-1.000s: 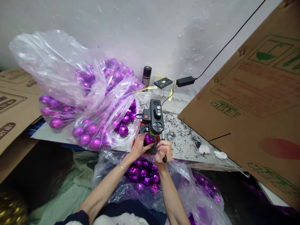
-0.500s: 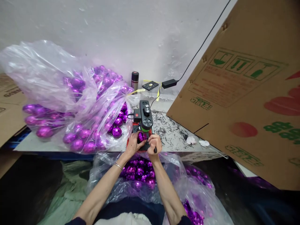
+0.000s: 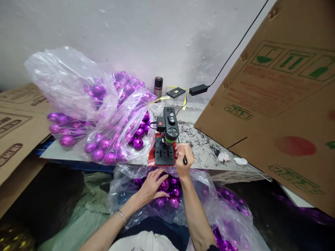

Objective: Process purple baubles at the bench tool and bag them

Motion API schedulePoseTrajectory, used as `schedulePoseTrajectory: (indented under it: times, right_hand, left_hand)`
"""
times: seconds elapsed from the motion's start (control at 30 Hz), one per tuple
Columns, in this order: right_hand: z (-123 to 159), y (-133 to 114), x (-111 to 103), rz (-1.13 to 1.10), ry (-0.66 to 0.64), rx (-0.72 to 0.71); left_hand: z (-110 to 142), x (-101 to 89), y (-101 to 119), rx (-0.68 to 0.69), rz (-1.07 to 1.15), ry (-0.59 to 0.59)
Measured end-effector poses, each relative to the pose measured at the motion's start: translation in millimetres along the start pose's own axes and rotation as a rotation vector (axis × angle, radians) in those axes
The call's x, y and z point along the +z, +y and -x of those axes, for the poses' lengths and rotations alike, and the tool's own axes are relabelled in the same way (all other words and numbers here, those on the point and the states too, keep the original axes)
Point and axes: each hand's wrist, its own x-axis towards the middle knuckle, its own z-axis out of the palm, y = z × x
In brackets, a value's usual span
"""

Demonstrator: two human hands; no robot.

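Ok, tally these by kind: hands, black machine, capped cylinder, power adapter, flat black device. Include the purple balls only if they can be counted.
Left hand and right hand: 2
Black machine: 1
Capped cylinder: 1
Power adapter: 1
Flat black device: 1
Total: 6
Purple balls: overlapping, cannot be counted, so left out.

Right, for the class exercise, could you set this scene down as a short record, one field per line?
Left hand: at purple balls in the front bag; grip unclear
Right hand: closed round a black handle
Machine: black, standing on the table
Table: dark scraps right of the machine
Left side: more balls in clear plastic
Behind: bottle, adapter
Right side: big box
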Motion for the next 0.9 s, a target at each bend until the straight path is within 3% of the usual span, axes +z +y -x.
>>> schedulePoseTrajectory:
  times: [0.1, 0.2, 0.23, 0.3, 0.37, 0.43, 0.5, 0.57, 0.73, 0.8, 0.9]
  right_hand:
    - [2, 2, 0, -0.007, -0.003, -0.011]
    - [1, 3, 0, -0.009, -0.008, -0.026]
    - [0, 3, 0, -0.005, -0.008, -0.027]
    - [0, 3, 0, -0.001, -0.008, -0.029]
    - [0, 3, 0, 0.0, -0.01, -0.038]
    - [0, 3, 0, 0.004, -0.012, -0.047]
    - [-1, 3, -1, 0.014, -0.016, -0.047]
    - [-2, 2, -2, 0.018, -0.026, -0.048]
    - [-13, -4, -3, 0.0, -0.044, -0.046]
    - [-20, -8, -2, -0.001, -0.028, -0.007]
    - [-31, -16, 1, 0.013, -0.012, 0.059]
  left_hand:
    - [-10, -31.7, -15, -0.11, -0.005, 0.128]
    - [-37, -76.9, -56, -0.324, -0.125, 0.338]
    - [-46, -90.2, -72, -0.368, -0.175, 0.313]
    - [-59, -108.3, -101, -0.417, -0.255, 0.142]
    - [-68, -114.4, -121, -0.439, -0.286, -0.041]
    - [-76, -112.9, -132, -0.446, -0.261, -0.119]
    - [-83, -110.9, -134, -0.451, -0.188, -0.081]
    - [-91, -113.1, -129, -0.494, -0.067, 0.044]
    - [-90, -120.8, -95, -0.732, 0.543, 0.393]
    - [-84, -111.2, -78, -0.774, 0.754, 0.422]
    - [-77, -82.1, -58, -0.804, 0.857, 0.361]
